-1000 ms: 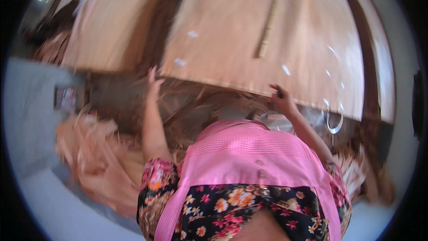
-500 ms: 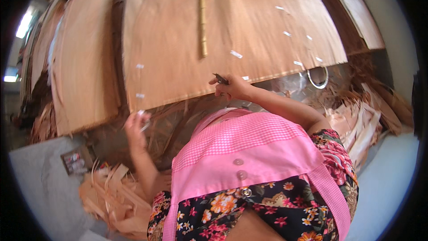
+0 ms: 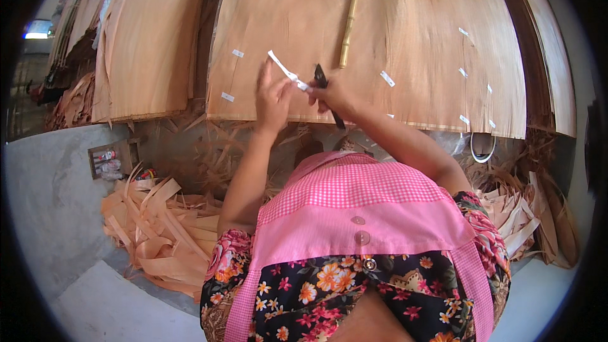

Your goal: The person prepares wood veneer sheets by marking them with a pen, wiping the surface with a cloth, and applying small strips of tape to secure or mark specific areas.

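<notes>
A narrow strip of white tape (image 3: 283, 67) stretches between my hands above a large stack of thin wood veneer sheets (image 3: 430, 44). The fingers of my left hand (image 3: 273, 101) are closed on the strip near its middle. My right hand (image 3: 337, 97) grips a dark cutter knife (image 3: 321, 77) and pinches the strip's lower right end against it. Short white tape pieces (image 3: 387, 78) are stuck here and there on the top sheet. A bamboo stick (image 3: 350, 25) lies on the veneer just beyond my right hand.
Another veneer stack (image 3: 149, 50) stands on the left, and one more (image 3: 548, 38) on the far right. Heaps of veneer scraps (image 3: 158, 228) lie at both sides. A white ring (image 3: 481, 157) hangs at the stack's front edge. A small box with bottles (image 3: 109, 163) sits by the grey wall.
My left hand has risen and moved right, over the veneer, and now meets my right hand at the tape. The view has swung, shifting the stack to the right in the picture.
</notes>
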{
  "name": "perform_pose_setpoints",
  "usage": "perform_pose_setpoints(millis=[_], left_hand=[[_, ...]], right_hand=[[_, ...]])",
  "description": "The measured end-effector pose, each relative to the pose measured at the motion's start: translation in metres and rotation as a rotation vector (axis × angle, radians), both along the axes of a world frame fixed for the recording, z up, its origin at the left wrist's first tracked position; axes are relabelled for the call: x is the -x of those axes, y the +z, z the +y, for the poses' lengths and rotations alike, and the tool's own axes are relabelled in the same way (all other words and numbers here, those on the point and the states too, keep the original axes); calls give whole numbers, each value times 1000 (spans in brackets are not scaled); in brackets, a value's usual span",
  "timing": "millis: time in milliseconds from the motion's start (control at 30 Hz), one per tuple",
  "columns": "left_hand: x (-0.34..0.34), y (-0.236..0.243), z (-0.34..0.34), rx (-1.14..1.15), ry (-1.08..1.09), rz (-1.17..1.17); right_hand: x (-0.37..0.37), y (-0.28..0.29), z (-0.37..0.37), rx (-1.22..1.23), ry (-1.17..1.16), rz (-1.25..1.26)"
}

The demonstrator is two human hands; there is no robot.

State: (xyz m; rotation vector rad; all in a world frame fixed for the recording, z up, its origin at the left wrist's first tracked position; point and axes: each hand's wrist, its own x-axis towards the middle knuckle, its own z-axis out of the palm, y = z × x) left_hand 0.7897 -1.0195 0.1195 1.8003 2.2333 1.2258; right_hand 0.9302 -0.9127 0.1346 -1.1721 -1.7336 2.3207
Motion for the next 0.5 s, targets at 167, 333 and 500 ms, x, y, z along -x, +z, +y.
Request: perform_pose_setpoints(millis=[167, 333, 500], left_hand=[[58, -47, -7, 197, 367, -28], [18, -51, -13, 307, -24, 196], [8, -55, -17, 524, -84, 286]], right_hand=[[8, -46, 15, 147, -73, -173], [2, -45, 5, 162, -102, -185], [14, -41, 14, -517, 246, -410]])
